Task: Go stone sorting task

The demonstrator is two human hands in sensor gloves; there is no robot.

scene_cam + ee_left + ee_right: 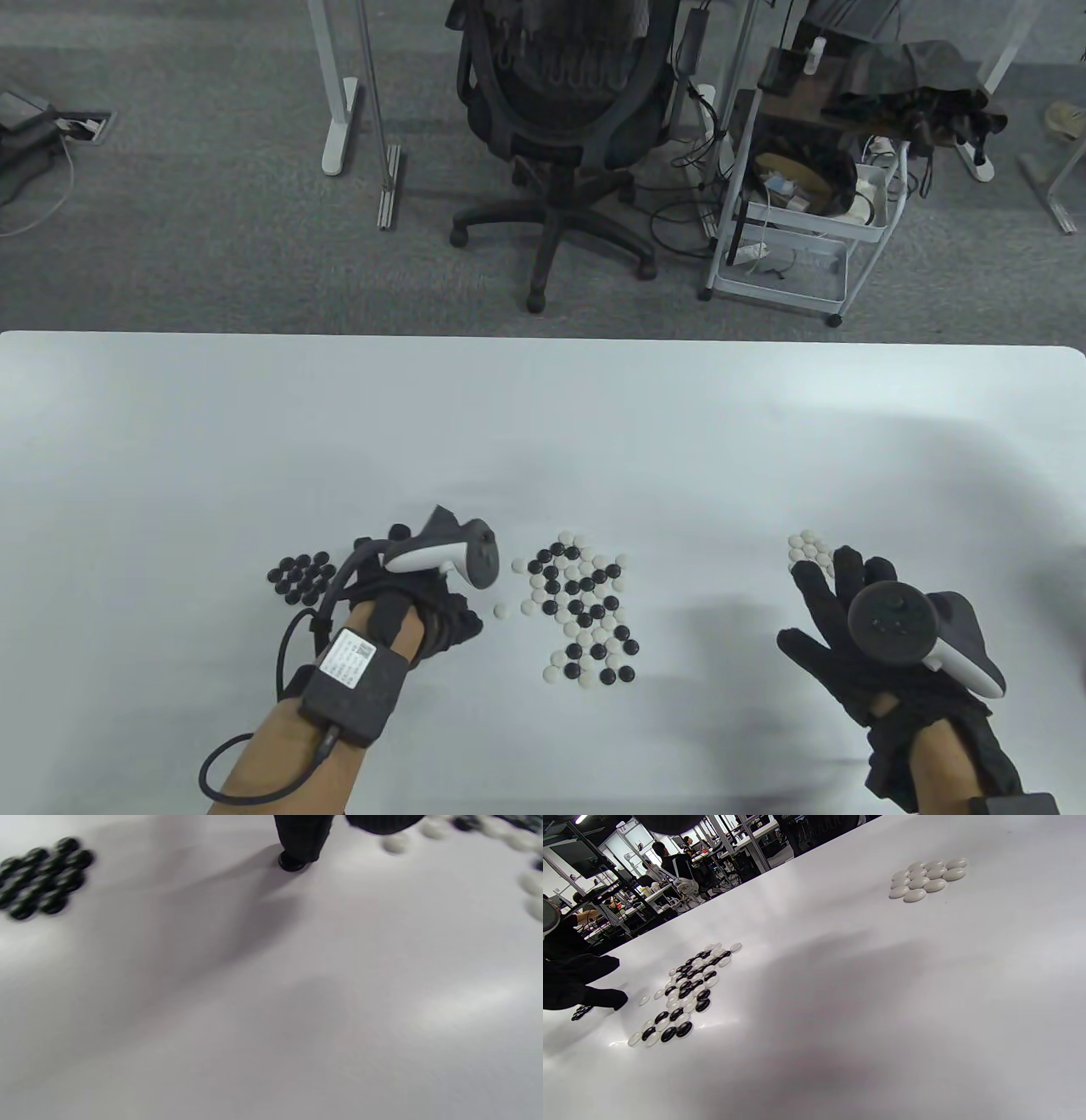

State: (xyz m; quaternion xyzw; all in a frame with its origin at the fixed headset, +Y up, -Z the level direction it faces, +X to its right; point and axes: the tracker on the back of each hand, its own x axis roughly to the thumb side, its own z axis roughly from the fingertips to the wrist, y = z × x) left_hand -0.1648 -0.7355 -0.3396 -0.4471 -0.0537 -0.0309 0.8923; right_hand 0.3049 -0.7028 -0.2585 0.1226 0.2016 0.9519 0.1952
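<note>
Sorting stands partly done: a small black pile [299, 578] lies left and a small white pile [927, 878] right, while the mixed stones [584, 607] in the table's middle remain the bulk of the work. The left hand [407, 594] has a fingertip on one black stone [291, 862]; its grip cannot be told. The right hand [836, 628] hovers spread, holding nothing.

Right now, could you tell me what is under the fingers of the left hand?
In the left wrist view, a fingertip of the left hand presses one black stone against the white table. From the table view the tracker covers that spot.
</note>
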